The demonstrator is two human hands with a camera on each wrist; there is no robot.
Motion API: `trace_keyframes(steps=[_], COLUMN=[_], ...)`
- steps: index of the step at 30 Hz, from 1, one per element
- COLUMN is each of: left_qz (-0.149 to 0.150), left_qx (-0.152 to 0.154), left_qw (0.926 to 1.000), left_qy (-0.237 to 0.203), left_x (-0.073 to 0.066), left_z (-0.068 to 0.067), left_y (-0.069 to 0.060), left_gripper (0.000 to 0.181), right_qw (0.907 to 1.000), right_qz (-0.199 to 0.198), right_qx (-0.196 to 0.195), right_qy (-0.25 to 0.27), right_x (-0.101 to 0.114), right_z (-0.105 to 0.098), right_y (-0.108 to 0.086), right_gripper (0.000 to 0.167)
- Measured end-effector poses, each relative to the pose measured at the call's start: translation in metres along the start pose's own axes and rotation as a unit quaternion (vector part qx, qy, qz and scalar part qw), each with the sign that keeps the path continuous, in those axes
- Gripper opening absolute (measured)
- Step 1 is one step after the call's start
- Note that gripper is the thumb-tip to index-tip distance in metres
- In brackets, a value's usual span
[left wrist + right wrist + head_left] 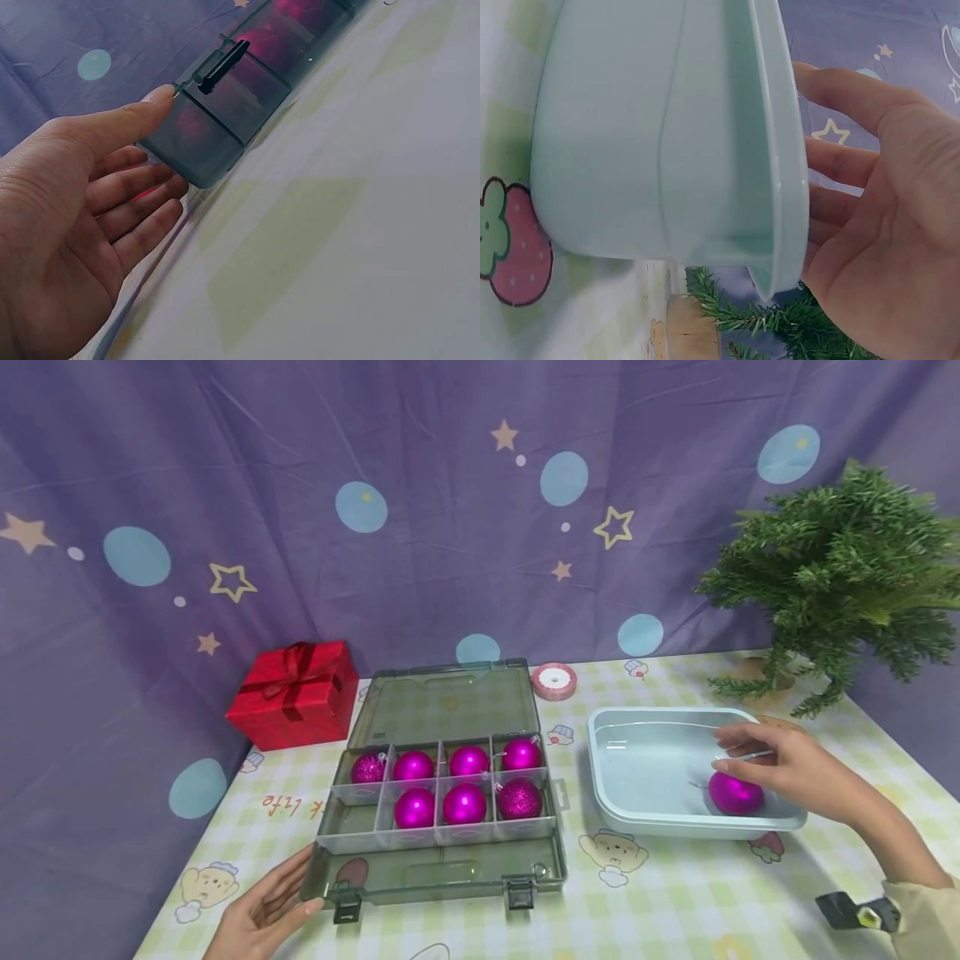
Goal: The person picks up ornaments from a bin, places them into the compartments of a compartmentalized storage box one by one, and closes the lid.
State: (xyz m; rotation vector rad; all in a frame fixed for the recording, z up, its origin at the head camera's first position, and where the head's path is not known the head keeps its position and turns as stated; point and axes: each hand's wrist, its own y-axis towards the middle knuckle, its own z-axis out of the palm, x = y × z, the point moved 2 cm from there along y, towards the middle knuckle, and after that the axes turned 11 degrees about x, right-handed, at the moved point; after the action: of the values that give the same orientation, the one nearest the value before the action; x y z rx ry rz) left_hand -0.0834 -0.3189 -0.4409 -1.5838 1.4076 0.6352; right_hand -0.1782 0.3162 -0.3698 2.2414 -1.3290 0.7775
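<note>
Lower left, the spread left hand (262,912) touches a compartment box (408,878); right, the loose-fingered right hand (798,770) overhangs a Christmas bauble (735,797).

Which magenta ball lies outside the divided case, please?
The ball in the pale blue tub, beside the right hand; the other seven balls sit in the divided case.

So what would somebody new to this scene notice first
Probably the seven magenta balls in the divided box left of centre, with an eighth ball in the pale blue basin, below the right hand. Next, likely the red gift box at back left and the green tree at far right.
</note>
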Motion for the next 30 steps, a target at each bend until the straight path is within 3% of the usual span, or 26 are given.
trace_keyframes(steps=[9,18,30], left_qz=[0.009,0.030,0.038], left_qx=[-0.004,-0.007,-0.010], left_qw=[0.9999,0.9995,0.9992], left_qy=[-0.004,-0.010,-0.007], left_x=[-0.0001,0.0005,0.0001], left_z=[-0.0004,0.0003,0.0002], left_y=[-0.0004,0.0006,0.0000], left_gripper=[0.080,0.076,0.076], right_qw=[0.9974,0.9931,0.9751], right_qz=[0.048,0.073,0.109], right_qx=[0.041,0.059,0.112], right_qy=[-0.036,-0.069,-0.157], right_x=[0.0038,0.0050,0.0082], right_z=[0.0031,0.0062,0.0087], right_y=[-0.0019,-0.0030,0.0056], right_gripper=[0.047,0.052,0.052])
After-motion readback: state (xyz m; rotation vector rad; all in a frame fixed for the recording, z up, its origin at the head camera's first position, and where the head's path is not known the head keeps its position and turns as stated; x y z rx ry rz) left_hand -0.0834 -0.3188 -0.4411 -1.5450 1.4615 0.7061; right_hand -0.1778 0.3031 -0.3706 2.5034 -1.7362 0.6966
